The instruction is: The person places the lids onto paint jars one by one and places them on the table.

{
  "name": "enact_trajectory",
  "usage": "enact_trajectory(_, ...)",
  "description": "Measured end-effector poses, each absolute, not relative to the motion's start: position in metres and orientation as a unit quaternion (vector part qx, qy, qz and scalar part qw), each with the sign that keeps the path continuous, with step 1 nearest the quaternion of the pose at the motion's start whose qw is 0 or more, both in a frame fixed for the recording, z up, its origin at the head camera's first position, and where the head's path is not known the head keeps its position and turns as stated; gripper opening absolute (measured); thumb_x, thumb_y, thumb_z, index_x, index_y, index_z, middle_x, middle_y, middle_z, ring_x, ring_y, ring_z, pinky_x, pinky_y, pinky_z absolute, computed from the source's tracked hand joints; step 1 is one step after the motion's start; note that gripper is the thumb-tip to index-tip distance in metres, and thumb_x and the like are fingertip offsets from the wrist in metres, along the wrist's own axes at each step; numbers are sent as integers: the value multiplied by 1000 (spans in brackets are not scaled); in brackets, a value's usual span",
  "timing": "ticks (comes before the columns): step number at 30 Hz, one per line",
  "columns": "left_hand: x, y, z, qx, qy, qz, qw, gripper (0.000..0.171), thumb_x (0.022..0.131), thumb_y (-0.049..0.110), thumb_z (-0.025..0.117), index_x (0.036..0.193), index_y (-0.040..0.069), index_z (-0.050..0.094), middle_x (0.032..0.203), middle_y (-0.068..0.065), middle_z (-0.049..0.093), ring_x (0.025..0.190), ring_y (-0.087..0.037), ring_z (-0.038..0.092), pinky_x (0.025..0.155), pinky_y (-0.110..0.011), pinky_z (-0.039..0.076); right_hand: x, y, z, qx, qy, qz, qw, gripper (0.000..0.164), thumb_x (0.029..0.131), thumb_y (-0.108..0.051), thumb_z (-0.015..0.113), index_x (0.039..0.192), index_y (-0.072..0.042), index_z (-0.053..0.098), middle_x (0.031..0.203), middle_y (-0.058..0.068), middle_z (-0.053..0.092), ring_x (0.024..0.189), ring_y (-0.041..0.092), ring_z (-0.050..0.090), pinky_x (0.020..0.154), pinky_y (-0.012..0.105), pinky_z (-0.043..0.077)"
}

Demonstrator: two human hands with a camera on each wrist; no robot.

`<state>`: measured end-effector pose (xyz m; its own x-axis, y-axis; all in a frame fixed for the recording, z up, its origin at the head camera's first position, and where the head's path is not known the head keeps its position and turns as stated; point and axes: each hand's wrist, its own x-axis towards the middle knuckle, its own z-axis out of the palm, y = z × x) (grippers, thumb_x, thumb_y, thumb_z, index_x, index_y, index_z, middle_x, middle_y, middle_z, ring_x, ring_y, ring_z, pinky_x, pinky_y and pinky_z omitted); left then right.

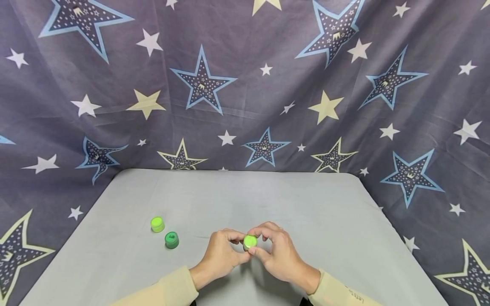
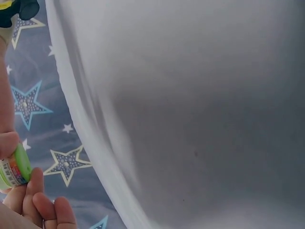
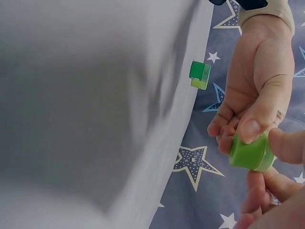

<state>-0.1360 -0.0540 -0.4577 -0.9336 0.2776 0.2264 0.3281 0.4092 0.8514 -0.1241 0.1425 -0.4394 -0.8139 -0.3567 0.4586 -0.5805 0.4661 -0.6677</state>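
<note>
A small lime-green lidded tub point(image 1: 250, 242) is held between both hands above the table near its front. From the left, my left hand point(image 1: 222, 251) pinches its side between thumb and fingers. My right hand point(image 1: 282, 254) grips it from the right, with the thumb at the near side and the fingers at the far side. In the left wrist view the tub point(image 2: 15, 167) shows a colourful label with a barcode. The right wrist view shows the tub point(image 3: 249, 151) tipped sideways, with fingertips of both hands around it.
Left of the hands, a dark green tub point(image 1: 172, 240) and another lime-green tub point(image 1: 157, 224) stand on the grey-covered table point(image 1: 306, 204). A dark cloth with stars point(image 1: 245, 85) hangs behind the table and along its sides.
</note>
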Motion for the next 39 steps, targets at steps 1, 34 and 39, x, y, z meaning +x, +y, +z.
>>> enact_trajectory(1, -136, -54, -458, -181, -839, -513, 24, 22, 76, 21, 93, 94, 25, 82, 88, 18, 72, 92, -24, 65, 78, -29, 53, -125, 143, -440, 280, -846, 435, 131, 33, 80, -9, 88, 109, -16, 74, 106, -12, 68, 93, 7, 58, 80, 37, 51)
enact_trajectory(34, -143, -109, -453, -107, -928, -355, 41, 31, 70, 16, 93, 93, 24, 74, 87, 13, 68, 84, -9, 62, 74, -35, 54, -133, 159, -438, 273, -845, 402, 224, 29, 85, -16, 83, 113, -16, 75, 104, -12, 68, 89, 7, 59, 76, 28, 48)
enact_trajectory(39, -142, -121, -456, -100, -941, -322, 40, 32, 68, 19, 96, 91, 24, 76, 87, 13, 67, 88, -11, 60, 77, -37, 53, -134, 163, -439, 264, -849, 400, 224, 29, 85, -17, 83, 113, -16, 75, 103, -12, 68, 90, 7, 59, 77, 29, 48)
